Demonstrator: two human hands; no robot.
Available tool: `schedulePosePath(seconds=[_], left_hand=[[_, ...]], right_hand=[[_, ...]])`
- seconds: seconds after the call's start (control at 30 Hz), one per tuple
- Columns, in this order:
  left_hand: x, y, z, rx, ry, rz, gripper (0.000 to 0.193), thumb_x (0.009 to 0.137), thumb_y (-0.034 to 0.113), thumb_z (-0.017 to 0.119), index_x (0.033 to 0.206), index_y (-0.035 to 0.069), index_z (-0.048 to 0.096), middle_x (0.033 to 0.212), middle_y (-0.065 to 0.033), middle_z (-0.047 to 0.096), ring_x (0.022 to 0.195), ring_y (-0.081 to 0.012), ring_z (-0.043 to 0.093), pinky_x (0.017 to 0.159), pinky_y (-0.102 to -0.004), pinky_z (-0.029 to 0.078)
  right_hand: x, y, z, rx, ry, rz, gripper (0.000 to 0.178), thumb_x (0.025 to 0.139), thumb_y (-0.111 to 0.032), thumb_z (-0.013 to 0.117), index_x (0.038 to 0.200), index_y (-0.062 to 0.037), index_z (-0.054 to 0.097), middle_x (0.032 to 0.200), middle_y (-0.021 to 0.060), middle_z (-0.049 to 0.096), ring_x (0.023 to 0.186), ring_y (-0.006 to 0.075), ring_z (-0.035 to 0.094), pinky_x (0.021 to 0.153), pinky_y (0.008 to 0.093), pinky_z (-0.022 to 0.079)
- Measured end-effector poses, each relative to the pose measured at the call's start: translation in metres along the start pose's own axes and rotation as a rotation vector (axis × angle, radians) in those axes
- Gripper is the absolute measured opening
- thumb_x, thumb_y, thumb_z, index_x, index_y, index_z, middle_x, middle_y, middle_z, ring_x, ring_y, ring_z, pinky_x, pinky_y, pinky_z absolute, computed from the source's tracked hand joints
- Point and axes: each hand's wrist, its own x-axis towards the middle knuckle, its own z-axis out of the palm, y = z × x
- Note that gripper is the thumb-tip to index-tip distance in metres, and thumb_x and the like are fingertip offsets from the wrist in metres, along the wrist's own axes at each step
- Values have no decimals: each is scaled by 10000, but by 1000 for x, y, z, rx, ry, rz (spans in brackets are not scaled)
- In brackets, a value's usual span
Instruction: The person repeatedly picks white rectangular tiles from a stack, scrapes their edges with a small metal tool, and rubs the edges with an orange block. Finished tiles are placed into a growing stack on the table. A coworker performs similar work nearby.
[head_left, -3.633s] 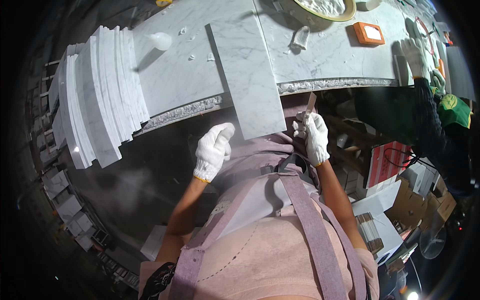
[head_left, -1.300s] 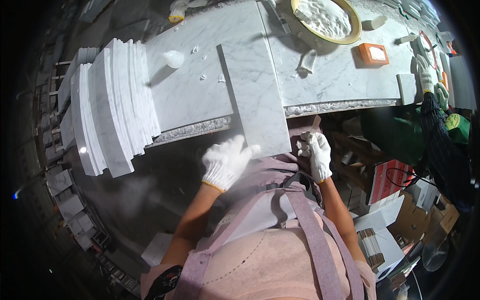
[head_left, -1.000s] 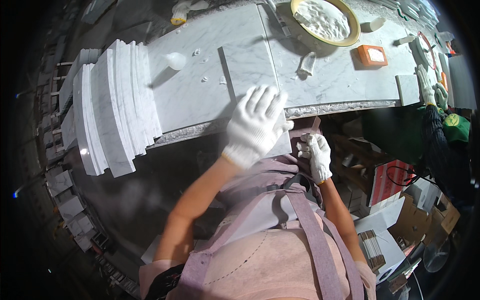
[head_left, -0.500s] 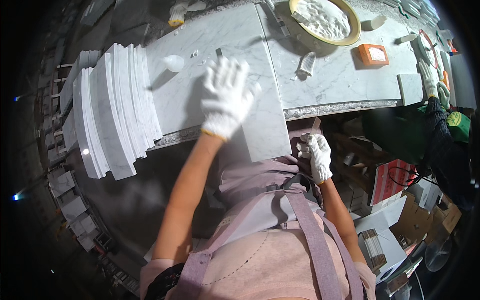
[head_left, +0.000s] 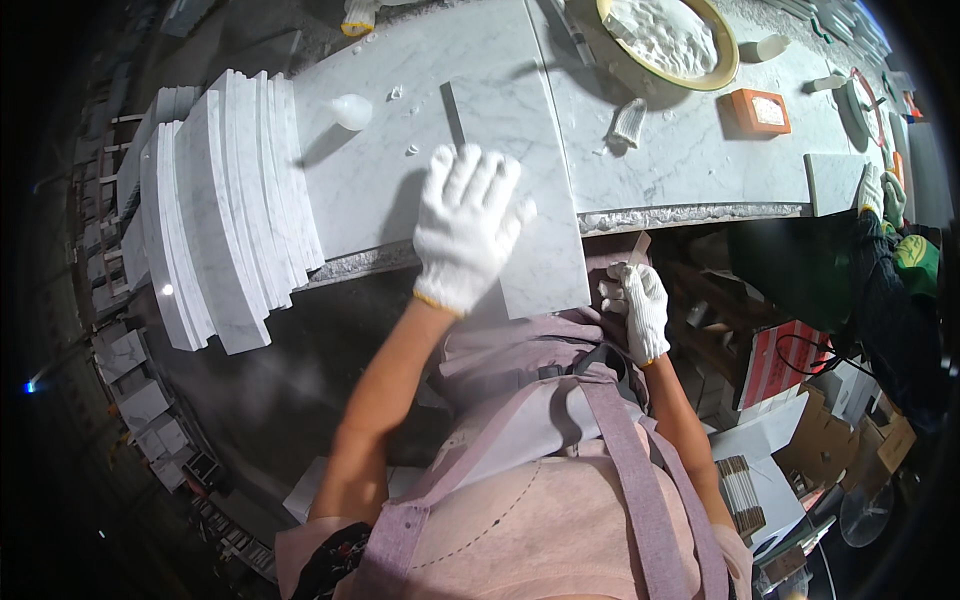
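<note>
The two gloved hands are apart. The left hand (head_left: 468,225), near the middle of the frame, is spread palm down with its fingers toward the top, over the left edge of a loose marble slab (head_left: 540,200); whether it presses on the stone I cannot tell. The slab lies lengthwise at the centre of the frame, on the marble tabletop (head_left: 690,170), its lower end jutting past the rough front edge. Right of that end, the right hand (head_left: 640,305) is closed around a thin brownish strip (head_left: 640,248), which points upward.

A row of slabs (head_left: 225,200) stands on edge at the left of the frame, with a white bottle (head_left: 350,112) just beside it. At the upper right are a yellow-rimmed bowl (head_left: 733,60) of white powder (head_left: 665,38), a crumpled white cloth (head_left: 628,124) and an orange block (head_left: 760,111). At the right edge, a co-worker's gloved hand (head_left: 872,192) is beside a smaller slab piece (head_left: 835,185).
</note>
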Motion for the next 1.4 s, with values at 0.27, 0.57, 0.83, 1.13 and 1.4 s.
schedulePosePath(seconds=[0.27, 0.57, 0.83, 1.13, 1.4], left_hand=[[80, -59, 14, 129, -37, -41, 440, 1029, 423, 583, 1327, 114, 679, 1338, -76, 707, 1322, -286, 582, 1191, -482, 335], [24, -21, -1, 136, -62, 26, 486, 906, 370, 737, 1279, 58, 706, 1332, -148, 688, 1322, -339, 591, 1204, -532, 346], [-53, 36, -40, -52, -151, 22, 569, 770, 361, 785, 1221, 32, 674, 1237, -128, 646, 1232, -314, 584, 1150, -529, 415], [-21, 21, -29, 29, -195, -59, 543, 813, 396, 769, 1246, 81, 680, 1232, -76, 656, 1240, -308, 565, 1181, -533, 369], [17, -3, -23, 58, -79, -20, 418, 871, 390, 730, 1169, 100, 684, 1099, -49, 674, 1137, -286, 574, 1120, -522, 390]], right_hand=[[1, 8, 0, 157, 20, 4, 121, 1039, -145, 621, 1030, -54, 701, 875, 25, 703, 734, 102, 641, 632, 271, 529], [2, 6, -1, 301, 41, 108, 158, 1051, -196, 679, 1055, -40, 704, 886, 44, 717, 707, 106, 650, 604, 262, 539], [3, 11, -6, 302, -21, 165, 227, 1068, -259, 664, 1109, -36, 661, 1018, 74, 738, 744, 101, 668, 623, 255, 565], [8, 21, -5, 244, 13, 72, 233, 1063, -273, 676, 1105, -45, 656, 909, 58, 727, 685, 101, 655, 608, 250, 558], [1, 3, 0, 304, 36, 152, 173, 1056, -221, 684, 1064, -49, 676, 890, 31, 687, 718, 103, 638, 598, 264, 536]])
